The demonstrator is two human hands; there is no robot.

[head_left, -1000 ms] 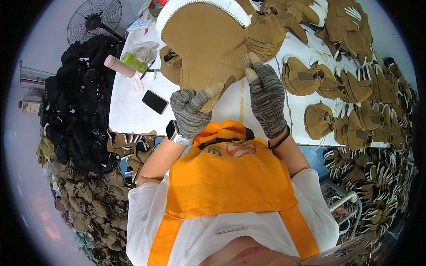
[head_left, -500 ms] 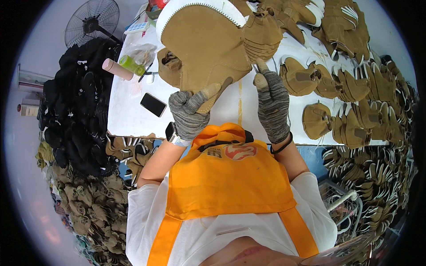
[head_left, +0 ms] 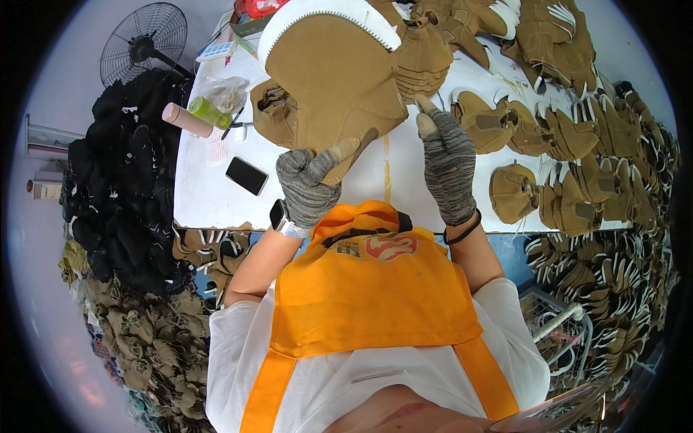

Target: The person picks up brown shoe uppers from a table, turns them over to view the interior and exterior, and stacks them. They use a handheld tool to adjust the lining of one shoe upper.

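My left hand (head_left: 309, 177), in a grey knitted glove with tan fingertips, grips the lower end of a brown shoe upper (head_left: 336, 79). The upper is held up over the table, its wide end edged by a white stitched band. My right hand (head_left: 449, 162), gloved alike, is off to the right of the upper, thumb and forefinger close together at their tips. Whatever they pinch, if anything, is too small to make out. Behind the upper, a brown shoe piece (head_left: 271, 115) shows at its left and a stack of brown uppers (head_left: 426, 61) at its right.
On the white table (head_left: 216, 202) lie a phone (head_left: 247, 175), a pink bottle (head_left: 186, 120) and a green bottle (head_left: 209, 112). Rows of brown shoe uppers (head_left: 516, 193) fill the right side. A fan (head_left: 143, 49) and a black heap (head_left: 119, 195) stand at the left.
My right hand has shifted slightly to the right, its fingers still near together. My left hand keeps hold of the shoe upper, almost in the same spot.
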